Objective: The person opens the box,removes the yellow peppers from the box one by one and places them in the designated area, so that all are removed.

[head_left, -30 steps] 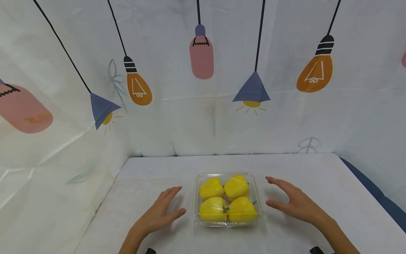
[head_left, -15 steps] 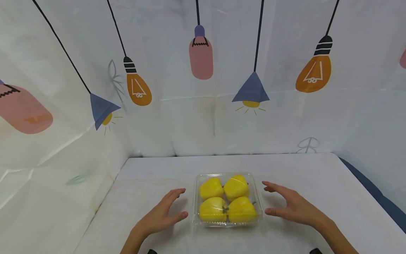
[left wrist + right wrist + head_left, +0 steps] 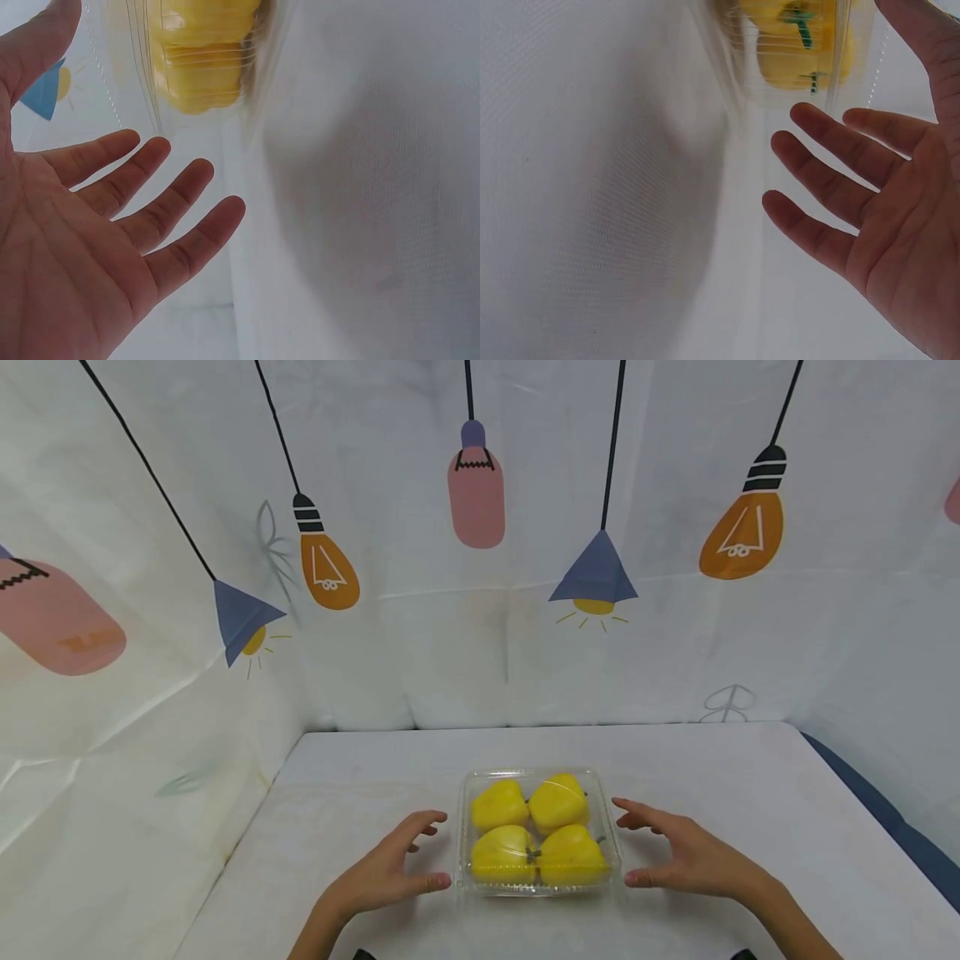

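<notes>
Left hand (image 3: pixel 380 870), right hand (image 3: pixel 692 857) moved nearer clear box (image 3: pixel 464 831), four fruits (image 3: pixel 573 857) inside; grips relaxed

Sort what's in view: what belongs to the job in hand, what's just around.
Apparently the job:
left hand
right hand
clear plastic box between them
four yellow pepper-like pieces inside it

Just around:
white table
lamp-print backdrop
dark blue strip at right

Yellow fruits (image 3: pixel 503 853), lamp-patterned white backdrop (image 3: pixel 450 647)
</notes>
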The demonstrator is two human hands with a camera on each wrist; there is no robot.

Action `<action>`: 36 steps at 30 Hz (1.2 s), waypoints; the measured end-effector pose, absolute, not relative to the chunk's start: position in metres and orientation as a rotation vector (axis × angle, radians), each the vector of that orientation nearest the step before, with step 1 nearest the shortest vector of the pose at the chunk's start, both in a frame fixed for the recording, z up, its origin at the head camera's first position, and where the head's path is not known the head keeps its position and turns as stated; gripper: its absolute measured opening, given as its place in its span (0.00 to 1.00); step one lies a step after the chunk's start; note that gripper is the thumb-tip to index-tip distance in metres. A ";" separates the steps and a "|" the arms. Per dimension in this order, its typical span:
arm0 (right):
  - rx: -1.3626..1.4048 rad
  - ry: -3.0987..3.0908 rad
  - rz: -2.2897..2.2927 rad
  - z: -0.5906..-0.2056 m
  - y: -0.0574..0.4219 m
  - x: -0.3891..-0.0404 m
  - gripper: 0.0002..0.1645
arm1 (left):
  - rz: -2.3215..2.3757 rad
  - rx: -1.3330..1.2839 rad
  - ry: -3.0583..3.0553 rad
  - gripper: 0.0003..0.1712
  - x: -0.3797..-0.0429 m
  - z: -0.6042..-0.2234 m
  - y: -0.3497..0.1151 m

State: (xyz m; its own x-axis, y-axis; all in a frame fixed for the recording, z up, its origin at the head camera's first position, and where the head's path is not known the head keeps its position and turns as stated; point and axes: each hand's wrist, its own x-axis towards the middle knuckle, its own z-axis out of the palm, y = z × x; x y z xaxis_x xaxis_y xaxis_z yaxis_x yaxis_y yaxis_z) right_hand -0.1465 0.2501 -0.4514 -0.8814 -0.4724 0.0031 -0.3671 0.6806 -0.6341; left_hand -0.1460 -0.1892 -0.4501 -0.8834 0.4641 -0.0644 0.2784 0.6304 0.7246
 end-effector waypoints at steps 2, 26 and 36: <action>-0.697 2.716 -0.975 -0.452 0.250 -0.147 0.54 | 1.116 0.630 2.598 0.46 -0.146 -0.451 -0.188; -0.735 2.700 -0.955 -0.456 0.246 -0.148 0.52 | 1.199 0.780 2.528 0.47 -0.145 -0.456 -0.185; -0.735 2.696 -0.960 -0.454 0.244 -0.147 0.52 | 1.189 0.715 2.498 0.46 -0.146 -0.459 -0.183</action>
